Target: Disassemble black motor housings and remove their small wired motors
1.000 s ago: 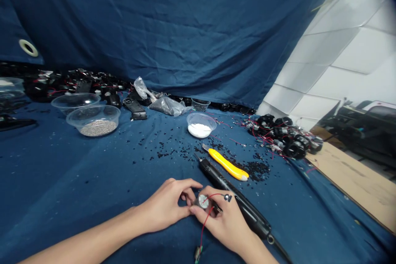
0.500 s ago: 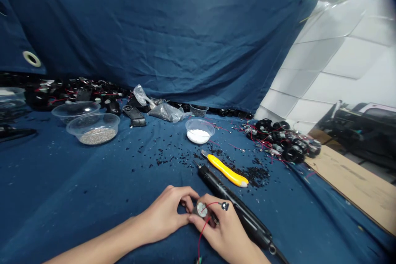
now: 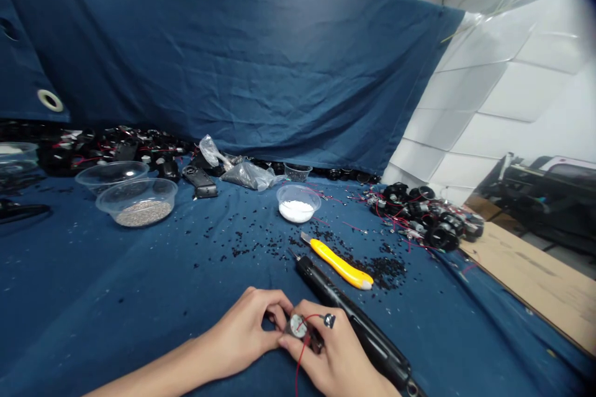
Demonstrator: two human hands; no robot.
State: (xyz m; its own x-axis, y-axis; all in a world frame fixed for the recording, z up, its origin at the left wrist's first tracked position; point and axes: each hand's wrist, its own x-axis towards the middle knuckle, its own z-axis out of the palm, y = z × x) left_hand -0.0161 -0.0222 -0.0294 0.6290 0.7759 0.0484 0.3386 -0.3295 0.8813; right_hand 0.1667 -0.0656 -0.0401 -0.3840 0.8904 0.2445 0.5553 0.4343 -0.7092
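Note:
Between my hands, low in the middle of the view, is a small round motor (image 3: pixel 297 325) with a pale end cap and red wires. My right hand (image 3: pixel 328 344) is closed around it; one red wire (image 3: pixel 302 360) hangs down, and another runs over the fingers to a small metal part (image 3: pixel 329 321). My left hand (image 3: pixel 256 325) has thumb and fingers curled together at the motor's left side, pinching at its edge. Just right of my right hand lies a black electric screwdriver (image 3: pixel 354 316), its tip pointing away. A yellow utility knife (image 3: pixel 342 263) rests beyond it, blade showing.
Small black pieces (image 3: pixel 386 270) are scattered around the knife. A clear bowl (image 3: pixel 298 203) holds white bits; another bowl (image 3: pixel 137 201) at left holds small greyish parts. A heap of black parts with red wires (image 3: pixel 428 214) lies at right, beside cardboard (image 3: pixel 535 279). A blue cloth (image 3: pixel 139 298) covers the table.
The view has tilted slightly, so the table items appear a little lower. My hands and the motor have shifted slightly left and down in the picture; the hold looks the same.

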